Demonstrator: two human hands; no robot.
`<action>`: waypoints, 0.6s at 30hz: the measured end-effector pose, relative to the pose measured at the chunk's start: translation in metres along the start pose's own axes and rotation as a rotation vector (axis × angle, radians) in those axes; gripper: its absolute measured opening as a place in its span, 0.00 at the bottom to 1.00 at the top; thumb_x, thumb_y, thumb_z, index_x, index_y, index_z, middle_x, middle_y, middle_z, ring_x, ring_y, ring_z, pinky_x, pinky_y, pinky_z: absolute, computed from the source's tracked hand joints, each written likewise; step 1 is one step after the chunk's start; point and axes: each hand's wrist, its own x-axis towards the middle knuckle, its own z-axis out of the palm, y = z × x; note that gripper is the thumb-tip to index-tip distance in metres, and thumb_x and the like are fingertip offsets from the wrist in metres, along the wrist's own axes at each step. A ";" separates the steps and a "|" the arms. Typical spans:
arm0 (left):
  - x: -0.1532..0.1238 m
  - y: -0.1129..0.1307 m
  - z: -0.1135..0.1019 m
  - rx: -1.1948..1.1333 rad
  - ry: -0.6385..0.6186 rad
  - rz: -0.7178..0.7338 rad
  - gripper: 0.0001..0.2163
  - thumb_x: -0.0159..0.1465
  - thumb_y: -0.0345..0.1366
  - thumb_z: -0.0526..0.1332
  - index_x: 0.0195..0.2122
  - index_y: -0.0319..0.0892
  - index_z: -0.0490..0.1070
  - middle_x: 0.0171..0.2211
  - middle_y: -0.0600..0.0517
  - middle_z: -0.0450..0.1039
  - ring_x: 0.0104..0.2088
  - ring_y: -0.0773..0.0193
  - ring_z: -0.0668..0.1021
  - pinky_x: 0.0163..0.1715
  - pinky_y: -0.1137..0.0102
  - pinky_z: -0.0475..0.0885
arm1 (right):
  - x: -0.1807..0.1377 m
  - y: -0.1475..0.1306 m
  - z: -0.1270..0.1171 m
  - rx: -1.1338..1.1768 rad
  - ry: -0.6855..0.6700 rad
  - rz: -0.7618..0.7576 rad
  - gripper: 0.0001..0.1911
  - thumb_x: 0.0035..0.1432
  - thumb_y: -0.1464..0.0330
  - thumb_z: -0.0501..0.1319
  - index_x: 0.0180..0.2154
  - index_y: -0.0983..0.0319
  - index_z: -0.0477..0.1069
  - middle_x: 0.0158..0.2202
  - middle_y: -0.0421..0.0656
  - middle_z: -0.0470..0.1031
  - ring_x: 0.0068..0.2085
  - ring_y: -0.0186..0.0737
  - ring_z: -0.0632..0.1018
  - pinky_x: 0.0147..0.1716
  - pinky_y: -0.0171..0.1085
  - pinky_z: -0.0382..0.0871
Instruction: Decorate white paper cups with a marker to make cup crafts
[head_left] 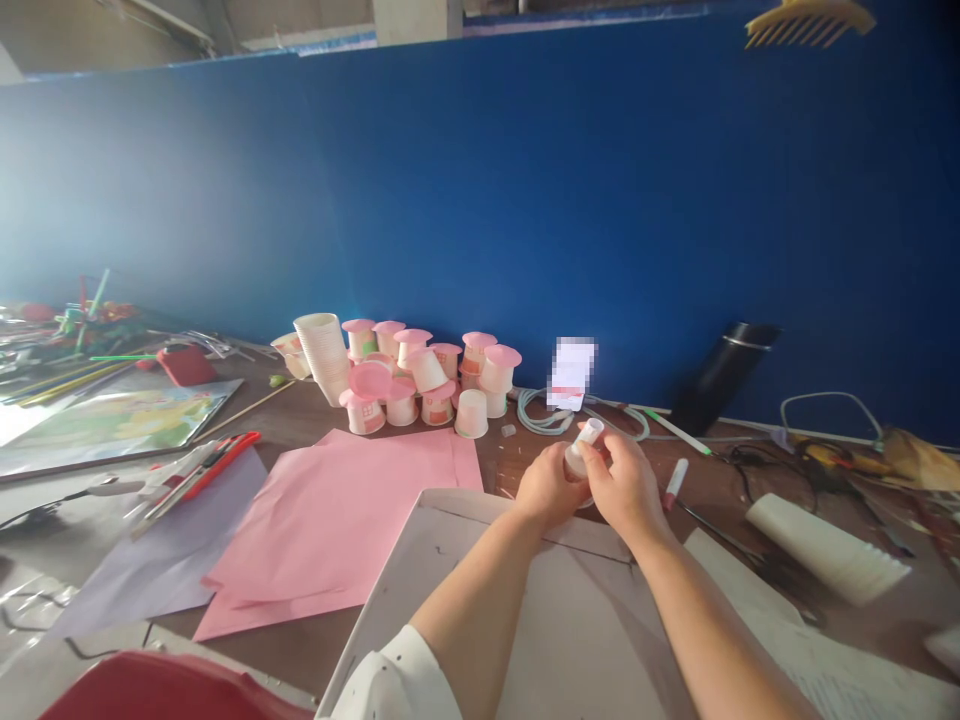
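Both my hands meet above the far edge of a grey cardboard sheet (570, 600). My left hand (546, 487) and my right hand (626, 487) are closed together around a small white tube-like object (584, 445), probably a glue stick, whose end sticks up between my fingers. A red-and-white marker (674, 482) lies just right of my right hand. Pink paper sheets (330, 520) lie to the left of the cardboard.
A cluster of paper cups with pink tops (420, 380) and a stack of plain cups (324, 355) stand by the blue wall. Red-handled scissors (202, 468) lie left. A black flask (721, 375), cables (547, 415) and a white cup stack on its side (825, 548) sit right.
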 end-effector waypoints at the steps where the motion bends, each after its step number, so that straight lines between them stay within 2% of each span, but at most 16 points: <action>1: 0.000 0.000 0.000 0.006 -0.006 -0.004 0.15 0.56 0.44 0.60 0.42 0.42 0.69 0.39 0.48 0.74 0.34 0.62 0.74 0.34 0.71 0.67 | 0.000 -0.001 -0.001 0.002 -0.014 -0.014 0.17 0.58 0.61 0.55 0.46 0.61 0.72 0.38 0.48 0.76 0.38 0.46 0.74 0.42 0.44 0.67; 6: -0.001 -0.002 -0.001 0.029 -0.015 -0.002 0.18 0.56 0.46 0.60 0.43 0.42 0.68 0.42 0.47 0.73 0.37 0.61 0.74 0.35 0.69 0.68 | 0.000 -0.005 -0.004 0.035 -0.060 -0.055 0.16 0.59 0.63 0.55 0.47 0.59 0.72 0.41 0.46 0.76 0.39 0.44 0.75 0.40 0.40 0.67; 10: -0.001 -0.002 -0.001 0.020 -0.024 0.010 0.18 0.55 0.45 0.61 0.44 0.41 0.68 0.44 0.46 0.73 0.39 0.59 0.74 0.36 0.69 0.68 | -0.001 -0.004 -0.006 0.044 -0.083 -0.012 0.16 0.59 0.62 0.55 0.46 0.60 0.72 0.41 0.47 0.76 0.41 0.45 0.75 0.42 0.41 0.67; 12: -0.001 0.000 -0.001 0.015 -0.026 -0.007 0.19 0.55 0.45 0.61 0.45 0.42 0.68 0.43 0.46 0.73 0.39 0.59 0.75 0.37 0.70 0.68 | -0.002 -0.002 -0.007 0.071 -0.046 0.036 0.17 0.59 0.60 0.55 0.46 0.61 0.72 0.41 0.48 0.77 0.41 0.45 0.76 0.42 0.42 0.67; 16: -0.001 0.005 -0.002 0.013 -0.020 -0.043 0.21 0.53 0.49 0.64 0.44 0.42 0.69 0.39 0.49 0.74 0.37 0.61 0.75 0.37 0.70 0.68 | -0.001 0.002 -0.009 0.162 0.110 0.158 0.21 0.57 0.55 0.57 0.47 0.60 0.72 0.40 0.46 0.77 0.41 0.46 0.76 0.42 0.42 0.67; 18: 0.000 0.005 -0.002 0.009 -0.017 -0.047 0.21 0.52 0.49 0.64 0.42 0.42 0.70 0.38 0.49 0.75 0.36 0.61 0.75 0.36 0.70 0.68 | 0.000 0.001 -0.008 0.171 0.126 0.175 0.21 0.56 0.53 0.58 0.46 0.60 0.73 0.39 0.46 0.78 0.41 0.46 0.77 0.42 0.42 0.67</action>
